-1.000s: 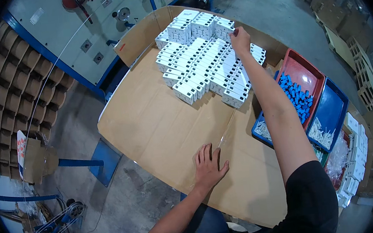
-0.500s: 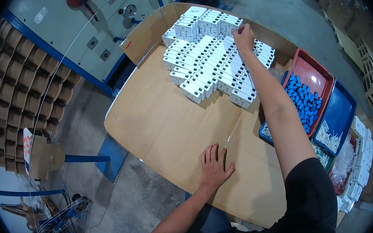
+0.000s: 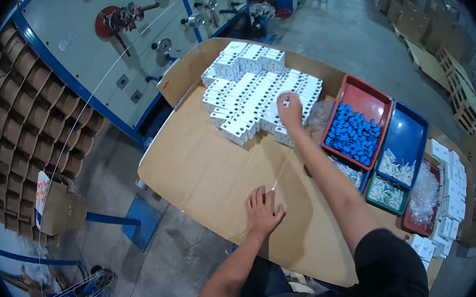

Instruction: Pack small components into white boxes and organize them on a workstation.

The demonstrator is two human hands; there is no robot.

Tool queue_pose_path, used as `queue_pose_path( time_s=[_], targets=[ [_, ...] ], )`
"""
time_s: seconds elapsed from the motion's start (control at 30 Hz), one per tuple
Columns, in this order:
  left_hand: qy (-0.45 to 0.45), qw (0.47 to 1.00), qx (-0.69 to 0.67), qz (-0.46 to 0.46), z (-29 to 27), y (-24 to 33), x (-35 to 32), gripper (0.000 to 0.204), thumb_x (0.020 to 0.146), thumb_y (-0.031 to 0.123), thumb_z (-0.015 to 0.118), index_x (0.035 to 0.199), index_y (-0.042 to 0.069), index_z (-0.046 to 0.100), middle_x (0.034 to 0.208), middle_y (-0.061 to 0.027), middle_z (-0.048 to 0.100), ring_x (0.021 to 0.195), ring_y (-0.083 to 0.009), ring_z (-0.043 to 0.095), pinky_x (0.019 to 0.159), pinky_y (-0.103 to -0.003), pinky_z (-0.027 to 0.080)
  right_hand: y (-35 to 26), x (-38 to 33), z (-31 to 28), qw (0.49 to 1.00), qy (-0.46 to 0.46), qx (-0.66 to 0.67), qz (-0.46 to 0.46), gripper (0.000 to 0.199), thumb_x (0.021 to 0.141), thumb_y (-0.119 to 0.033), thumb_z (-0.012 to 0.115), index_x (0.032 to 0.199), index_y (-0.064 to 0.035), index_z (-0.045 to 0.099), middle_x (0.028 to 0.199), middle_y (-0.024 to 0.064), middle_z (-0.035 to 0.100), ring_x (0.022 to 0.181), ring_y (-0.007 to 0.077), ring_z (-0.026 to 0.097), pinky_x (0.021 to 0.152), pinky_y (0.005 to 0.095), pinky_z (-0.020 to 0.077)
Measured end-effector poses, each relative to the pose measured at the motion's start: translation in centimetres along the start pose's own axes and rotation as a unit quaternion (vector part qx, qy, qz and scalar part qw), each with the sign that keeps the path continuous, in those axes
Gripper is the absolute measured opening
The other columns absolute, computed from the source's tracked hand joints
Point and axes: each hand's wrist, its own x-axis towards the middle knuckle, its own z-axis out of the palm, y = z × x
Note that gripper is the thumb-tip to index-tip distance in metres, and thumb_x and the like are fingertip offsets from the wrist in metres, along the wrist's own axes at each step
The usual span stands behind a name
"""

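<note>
Rows of small white boxes with dark square marks point(image 3: 250, 93) stand packed together on a brown cardboard surface point(image 3: 193, 158), with a few more stacked on top at the far end. My right hand point(image 3: 292, 112) is over the near right part of these rows, its fingers curled together. Whatever lies between those fingers is too small and hidden to make out. Flat on the cardboard, nearer to me, rests my left hand point(image 3: 263, 212), fingers spread and holding nothing.
To the right are a red tray point(image 3: 383, 98) of blue pieces, a blue tray point(image 3: 416, 125) and a green tray point(image 3: 395, 208) with white pieces. Beyond them more white boxes point(image 3: 452, 196) are piled. A machine panel point(image 3: 86, 60) stands behind at left.
My right hand has come back toward me over the rows, from the far right boxes to the nearer ones. My left hand stays on the cardboard. The view has tilted up.
</note>
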Motion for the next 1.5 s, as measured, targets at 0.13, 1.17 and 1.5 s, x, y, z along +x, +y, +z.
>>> queue_pose_path(
  time_s=[0.13,1.17,1.5],
  targets=[
    [0.009,1.0,-0.008,0.006,0.6,0.5,-0.2,0.053,0.085,0.035,0.069,0.129,0.006,0.061,0.142,-0.0204,0.048,0.14,-0.0373,0.04,0.117,-0.053,0.03,-5.1,-14.0,-10.3,0.98,-0.058,0.072,0.174,0.013,0.093,-0.011,0.07,0.099,-0.0001,0.066,0.095,0.0153,0.069,0.09,0.0304,0.067,0.079,0.04,0.0526],
    [0.056,0.998,0.036,0.024,2.6,0.5,-2.3,0.055,0.091,0.041,0.062,0.136,0.01,0.06,0.15,-0.0207,0.049,0.145,-0.0382,0.039,0.122,-0.051,0.028,-14.1,-40.0,-42.6,0.969,-0.117,-0.055,0.211,0.015,0.09,-0.003,0.067,0.106,-0.0015,0.066,0.093,0.0118,0.064,0.074,0.0217,0.064,0.063,0.033,0.0526],
    [0.032,0.999,-0.003,0.006,2.3,0.7,-2.3,0.055,0.092,0.039,0.062,0.138,0.01,0.061,0.153,-0.0195,0.047,0.146,-0.0369,0.038,0.124,-0.049,0.028,-14.2,-40.0,-42.5,0.968,-0.103,-0.064,0.217,0.017,0.09,-0.005,0.069,0.106,-0.0015,0.067,0.09,0.0098,0.066,0.062,0.0158,0.06,0.057,0.0297,0.0506]
  ],
)
